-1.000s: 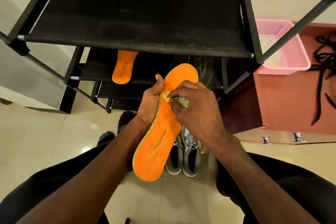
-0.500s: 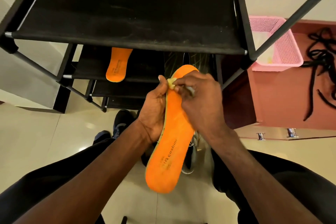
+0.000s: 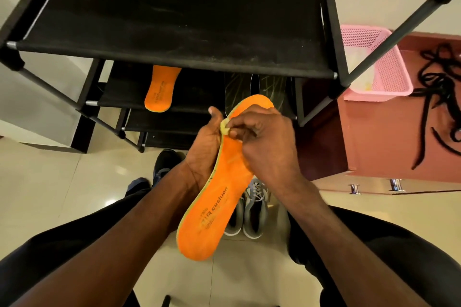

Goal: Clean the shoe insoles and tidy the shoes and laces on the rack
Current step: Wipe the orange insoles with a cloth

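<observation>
An orange insole [image 3: 219, 197] printed "air cushion" is held up in front of me, toe end away. My left hand [image 3: 204, 147] grips its left edge from behind. My right hand [image 3: 264, 142] pinches a small yellow cloth [image 3: 225, 128] against the insole's upper left edge. A second orange insole [image 3: 159, 90] lies on the second shelf of the black shoe rack [image 3: 174, 22]. Two dark patterned insoles [image 3: 252, 87] stand beside it, partly hidden by the held insole. Grey sneakers [image 3: 252, 209] sit on the floor below my hands. Black laces [image 3: 439, 97] lie tangled at the right.
A pink mesh basket [image 3: 389, 70] sits on the reddish-brown cabinet [image 3: 374, 137] right of the rack. Dark shoes [image 3: 164, 162] stand on the tiled floor near the rack's foot. My black-trousered knees fill the bottom corners.
The insole has swung so that its heel end points lower right to lower left. My right hand with the cloth stays at the insole's upper left edge. The view shifted slightly.
</observation>
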The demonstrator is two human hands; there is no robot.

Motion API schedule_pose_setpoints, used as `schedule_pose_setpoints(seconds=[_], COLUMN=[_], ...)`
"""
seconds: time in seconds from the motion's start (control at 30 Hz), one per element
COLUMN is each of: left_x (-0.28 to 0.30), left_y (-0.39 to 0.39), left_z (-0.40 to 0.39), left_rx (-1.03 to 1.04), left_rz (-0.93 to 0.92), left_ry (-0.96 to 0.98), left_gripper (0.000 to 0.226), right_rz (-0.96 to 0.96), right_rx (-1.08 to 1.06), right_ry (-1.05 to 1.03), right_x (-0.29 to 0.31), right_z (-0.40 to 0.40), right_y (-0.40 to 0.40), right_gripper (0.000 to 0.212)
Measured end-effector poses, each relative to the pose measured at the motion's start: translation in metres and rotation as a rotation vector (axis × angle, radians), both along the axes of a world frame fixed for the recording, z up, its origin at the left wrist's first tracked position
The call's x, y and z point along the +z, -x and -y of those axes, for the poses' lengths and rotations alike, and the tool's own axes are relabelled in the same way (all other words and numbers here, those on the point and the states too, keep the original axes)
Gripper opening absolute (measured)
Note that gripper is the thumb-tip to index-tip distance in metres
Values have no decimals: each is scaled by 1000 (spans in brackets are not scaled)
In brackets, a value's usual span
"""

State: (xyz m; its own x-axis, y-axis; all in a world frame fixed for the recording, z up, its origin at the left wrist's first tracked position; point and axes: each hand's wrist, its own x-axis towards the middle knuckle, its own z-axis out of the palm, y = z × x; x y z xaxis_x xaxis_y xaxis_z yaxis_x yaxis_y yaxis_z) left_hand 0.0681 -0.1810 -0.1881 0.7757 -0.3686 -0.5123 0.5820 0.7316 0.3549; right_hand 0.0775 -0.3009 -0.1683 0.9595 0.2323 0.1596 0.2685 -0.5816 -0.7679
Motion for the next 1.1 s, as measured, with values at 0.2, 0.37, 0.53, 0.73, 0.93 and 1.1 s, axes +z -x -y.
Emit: schedule_pose_setpoints(seconds=[0.2,0.37,0.53,0.73,0.93,1.1], left_x=[4,1,11,-93,-18,25], left_y=[1,3,6,-18,-2,-5], left_z=[-3,6,-2,-23,-17,-17], left_rx=[-74,-199,-129,14,-15,19], left_rz=[87,129,103,119,28,87], left_ry=[-44,-85,-218,-360,-225,-379], left_gripper=[78,66,57,69,69,49], right_rz=[154,232,214,172,109,178], right_rx=[-14,-281,-263,-187,-119,-87], right_ry=[126,213,91,94,99,155], right_x=[-2,1,-5,-9,-12,-9], right_z=[6,36,51,49,37,23], right_y=[-2,-25,-40,-39,-24,-3], right_gripper=[29,20,16,16,17,22])
